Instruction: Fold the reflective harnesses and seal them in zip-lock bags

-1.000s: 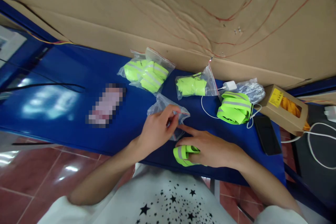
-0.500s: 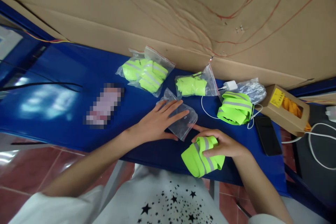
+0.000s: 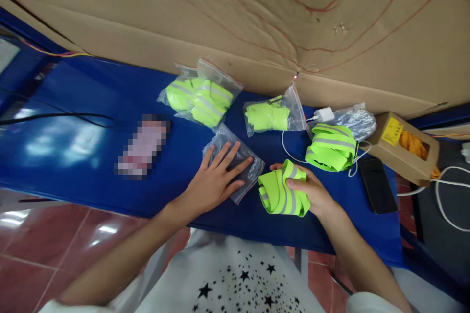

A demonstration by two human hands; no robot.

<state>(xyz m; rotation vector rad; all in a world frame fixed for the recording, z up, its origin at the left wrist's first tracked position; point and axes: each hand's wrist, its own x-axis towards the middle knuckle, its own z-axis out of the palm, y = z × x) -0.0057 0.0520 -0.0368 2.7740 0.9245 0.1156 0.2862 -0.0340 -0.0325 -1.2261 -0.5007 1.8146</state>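
Observation:
Fingers spread, my left hand [image 3: 215,181] lies flat on a clear zip-lock bag [image 3: 253,166] on the blue table [image 3: 172,190]. My right hand [image 3: 314,188] grips a folded neon-yellow reflective strap [image 3: 282,193] with grey stripes, thumb on top, just right of the bag. Its other fingers are mostly hidden behind the strap. Behind the hands lie bagged yellow reflective straps [image 3: 200,100] and a smaller bagged strap [image 3: 268,116]. An unbagged coiled reflective strap [image 3: 330,149] rests to the right of them.
A black phone [image 3: 378,186] and a cardboard box with a window [image 3: 404,149] are at the right. A white charger [image 3: 323,115] with its cable sits by a plastic-wrapped item [image 3: 352,122]. A pixelated object [image 3: 143,146] lies at left. A cardboard panel [image 3: 220,14] stands along the back.
My left hand has slid the clear bag a little to the left, toward me. My right hand has lifted and turned the folded strap, its fingers now behind it.

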